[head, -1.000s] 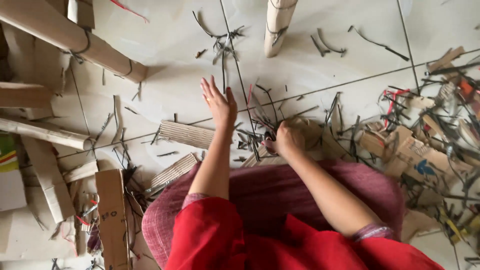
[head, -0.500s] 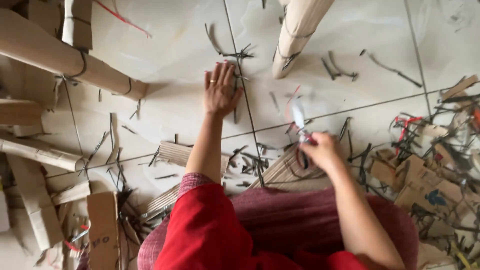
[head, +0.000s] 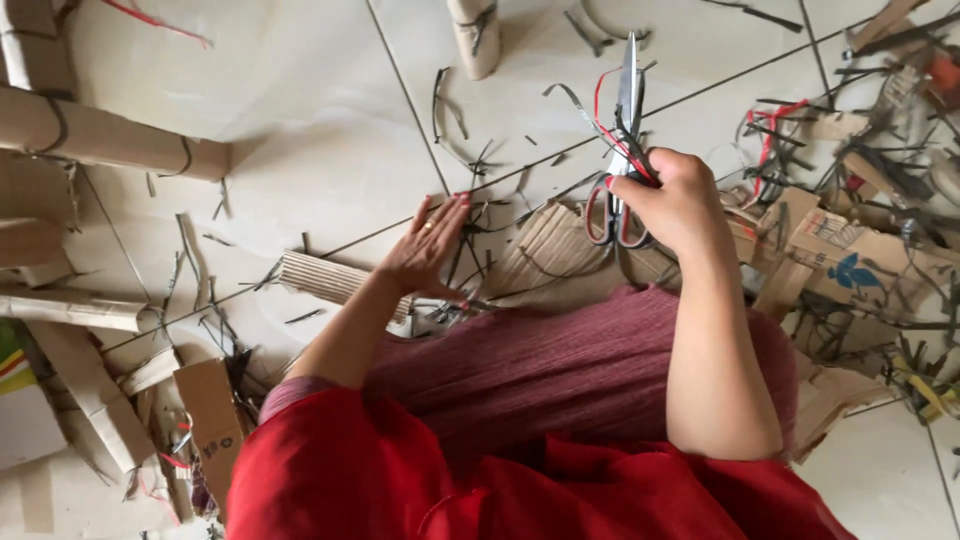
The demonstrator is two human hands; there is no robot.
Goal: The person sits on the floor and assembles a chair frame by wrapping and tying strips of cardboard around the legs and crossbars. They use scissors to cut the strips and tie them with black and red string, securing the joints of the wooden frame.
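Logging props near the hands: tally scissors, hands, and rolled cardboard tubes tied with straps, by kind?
Scissors: 1, in the right hand
Hands: 2, counting the left hand
Strapped cardboard tubes: 2 clearly visible
Total: 5

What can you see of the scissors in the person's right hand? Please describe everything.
The scissors have long grey metal blades, shut or nearly shut, and dark handle loops edged in red. They point away from the person, raised above the tiled floor. The right hand grips them at the handles. A thin red strip and dark strips hang around the blades.
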